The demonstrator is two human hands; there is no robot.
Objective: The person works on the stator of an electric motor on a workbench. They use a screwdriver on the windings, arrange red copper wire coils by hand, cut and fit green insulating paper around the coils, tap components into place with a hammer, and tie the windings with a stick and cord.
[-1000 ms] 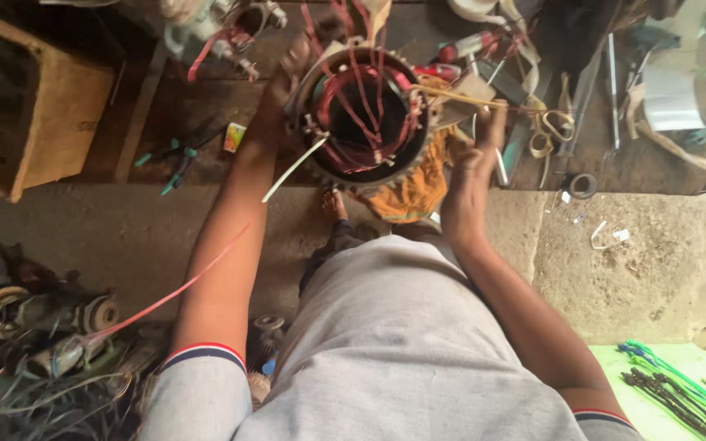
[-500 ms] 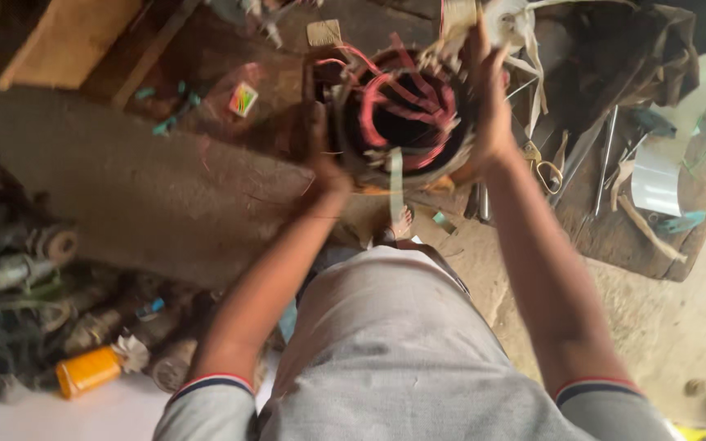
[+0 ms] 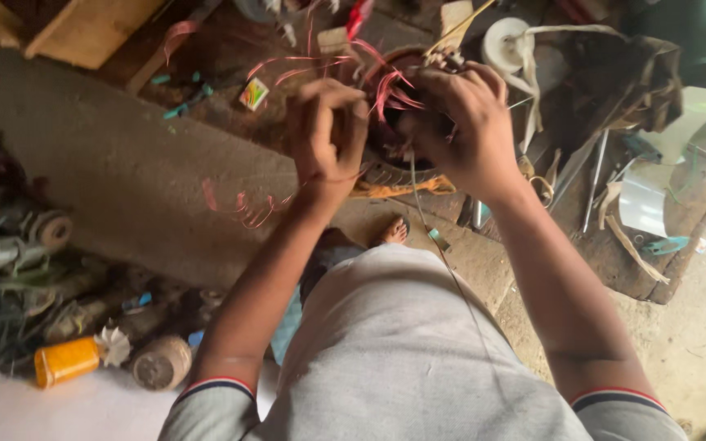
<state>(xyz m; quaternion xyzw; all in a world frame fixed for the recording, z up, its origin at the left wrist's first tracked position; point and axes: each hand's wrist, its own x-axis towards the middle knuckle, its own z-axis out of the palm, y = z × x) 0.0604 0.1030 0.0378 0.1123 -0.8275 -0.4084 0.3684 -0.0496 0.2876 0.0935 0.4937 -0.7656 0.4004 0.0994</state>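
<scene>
— Where are the hands?

— Both are up at the motor stator (image 3: 406, 155), a round dark ring wound with reddish copper wire, which sits low on the ground in front of the person, on an orange cloth (image 3: 402, 188). The left hand (image 3: 326, 131) is on its left side, fingers curled in a narrow grip; thin strands seem to run through it, though I cannot tell exactly which wire it pinches.

— And the right hand?

— The right hand (image 3: 461, 126) lies over the top right of the ring, fingers bent down into the windings. Its grip is closed on the coil wires (image 3: 386, 86), whose loose pink ends stick up between the two hands.

— What is around it?

— A bare foot (image 3: 391, 232) shows just under the stator. A thin pale cord (image 3: 431, 237) hangs from the ring down toward the grey shirt. Up and right is a white roll of tape (image 3: 507, 42), with metal rods (image 3: 594, 180) and white sheet scraps (image 3: 643, 204) on a dark board (image 3: 614, 261). A small colourful box (image 3: 254, 93) lies to the upper left. At the lower left, well apart, lie an orange canister (image 3: 67, 361) and old motor parts (image 3: 42, 233).
</scene>
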